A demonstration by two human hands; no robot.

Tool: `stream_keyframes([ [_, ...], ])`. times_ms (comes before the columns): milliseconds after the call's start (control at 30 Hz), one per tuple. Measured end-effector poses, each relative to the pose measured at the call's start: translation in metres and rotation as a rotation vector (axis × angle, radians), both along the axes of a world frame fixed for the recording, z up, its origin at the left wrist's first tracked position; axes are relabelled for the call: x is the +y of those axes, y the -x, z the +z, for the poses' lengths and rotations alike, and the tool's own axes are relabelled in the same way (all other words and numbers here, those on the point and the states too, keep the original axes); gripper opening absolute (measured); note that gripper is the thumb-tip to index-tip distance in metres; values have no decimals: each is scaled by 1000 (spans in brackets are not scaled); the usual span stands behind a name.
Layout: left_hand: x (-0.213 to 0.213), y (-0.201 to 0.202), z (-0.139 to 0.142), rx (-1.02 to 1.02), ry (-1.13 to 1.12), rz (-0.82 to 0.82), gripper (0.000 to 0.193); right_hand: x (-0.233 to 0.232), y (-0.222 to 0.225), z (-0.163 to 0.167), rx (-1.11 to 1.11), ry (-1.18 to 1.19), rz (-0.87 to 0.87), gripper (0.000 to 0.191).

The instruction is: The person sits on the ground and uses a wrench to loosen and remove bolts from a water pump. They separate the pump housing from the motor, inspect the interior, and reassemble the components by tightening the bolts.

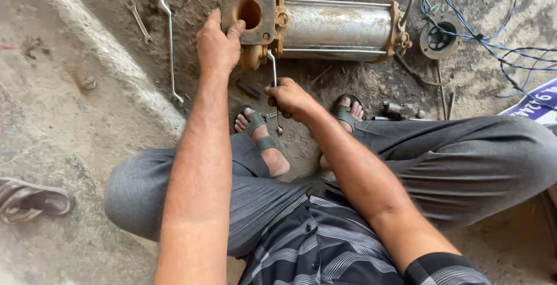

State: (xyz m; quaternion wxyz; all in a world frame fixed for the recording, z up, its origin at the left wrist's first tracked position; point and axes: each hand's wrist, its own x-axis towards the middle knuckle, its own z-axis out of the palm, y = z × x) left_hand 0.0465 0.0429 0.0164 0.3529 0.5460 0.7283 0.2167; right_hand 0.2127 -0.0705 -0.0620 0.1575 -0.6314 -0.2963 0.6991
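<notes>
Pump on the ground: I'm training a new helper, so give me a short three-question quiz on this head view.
1. True or false: the left hand rests on the pump's rusty square flange.
2. What does the right hand grip? A) blue wire B) spanner C) sandal
3. Where on the ground do the two spare spanners lie: left or right of the pump?

Key
1. True; its fingers sit by the flange's round opening.
2. B: a slim spanner, its upper end at the pump's underside.
3. Left: a short one and a long one. The blue wires lie to the right.
</notes>
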Motion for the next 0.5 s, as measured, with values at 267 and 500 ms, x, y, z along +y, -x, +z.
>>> stream_keyframes([
  [267,-21,3,2,-46,-468,-38,58,-65,-17,-56,-661,-418,433,41],
  [500,-56,18,-46,-426,-74,658,43,-71,-58,-71,-714,-64,769,43],
])
